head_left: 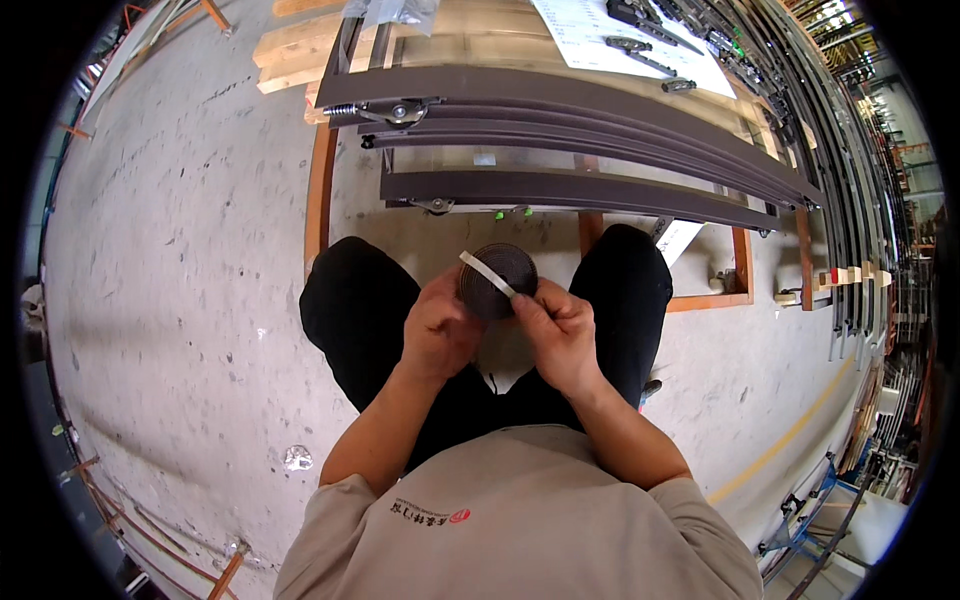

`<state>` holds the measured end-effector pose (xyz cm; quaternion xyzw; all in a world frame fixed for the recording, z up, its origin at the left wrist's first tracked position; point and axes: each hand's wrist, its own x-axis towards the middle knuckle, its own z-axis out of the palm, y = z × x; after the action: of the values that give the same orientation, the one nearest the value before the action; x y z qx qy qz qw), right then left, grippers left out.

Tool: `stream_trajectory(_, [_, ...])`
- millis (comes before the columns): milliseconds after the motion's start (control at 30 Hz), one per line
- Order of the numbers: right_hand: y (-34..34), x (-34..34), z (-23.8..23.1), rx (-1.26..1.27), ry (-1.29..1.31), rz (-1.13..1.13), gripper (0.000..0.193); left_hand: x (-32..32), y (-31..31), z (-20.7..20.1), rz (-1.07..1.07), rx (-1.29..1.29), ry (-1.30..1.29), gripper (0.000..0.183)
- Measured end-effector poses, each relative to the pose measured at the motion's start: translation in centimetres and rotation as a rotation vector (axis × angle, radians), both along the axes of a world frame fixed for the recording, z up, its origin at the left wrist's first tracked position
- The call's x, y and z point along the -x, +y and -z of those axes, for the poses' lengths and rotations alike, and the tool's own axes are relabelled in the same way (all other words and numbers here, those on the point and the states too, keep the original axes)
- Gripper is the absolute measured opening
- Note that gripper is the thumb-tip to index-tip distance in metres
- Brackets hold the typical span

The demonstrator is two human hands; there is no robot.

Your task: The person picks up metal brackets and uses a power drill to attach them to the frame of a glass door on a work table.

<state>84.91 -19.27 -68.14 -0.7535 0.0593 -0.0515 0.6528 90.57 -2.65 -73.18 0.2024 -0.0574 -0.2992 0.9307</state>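
Between my knees I hold a dark, tightly wound roll of strip (pixel 505 262), its coiled side facing up. A short pale strip end (pixel 487 272) runs slantwise across the coil. My left hand (pixel 441 322) is closed round the roll's left edge, with some of its fingers hidden beneath. On the other side, my right hand (pixel 556 328) pinches the pale end between thumb and finger at the roll's lower right. Just ahead lie dark metal frame profiles (pixel 575 188), with a small roller fitting (pixel 436 206) on the nearest one.
An orange-brown metal stand (pixel 321 190) carries the profiles. Beyond them, a paper sheet (pixel 600 40) with black hardware pieces (pixel 640 55) rests on wooden boards (pixel 300 50). Long dark bars (pixel 845 200) line the right side. A crumpled clear scrap (pixel 297 458) lies on the concrete floor at left.
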Motion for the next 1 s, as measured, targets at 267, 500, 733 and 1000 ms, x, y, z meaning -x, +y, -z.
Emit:
stream_trajectory(267, [-0.1, -0.4, -0.7, 0.809, -0.044, -0.023, 0.028, 0.8, -1.8, -1.4, -0.194, -0.979, -0.665, 0.05])
stream_trajectory(500, [-0.2, -0.4, -6.9, -0.038, 0.209, 0.032, 0.035, 1.0, -2.0, -0.5, -0.212, -1.151, -0.805, 0.047])
stream_trajectory(733, [-4.9, -1.4, -10.1, -0.457, -0.339, 0.195, 0.04, -0.2, -0.4, 0.5, -0.173, -1.293, -0.67, 0.045])
stream_trajectory(1000, [-6.7, 0.1, -6.0, 0.923, 0.004, -0.261, 0.019, -1.1, 0.6, -0.1, -0.246, -0.748, 0.108, 0.04])
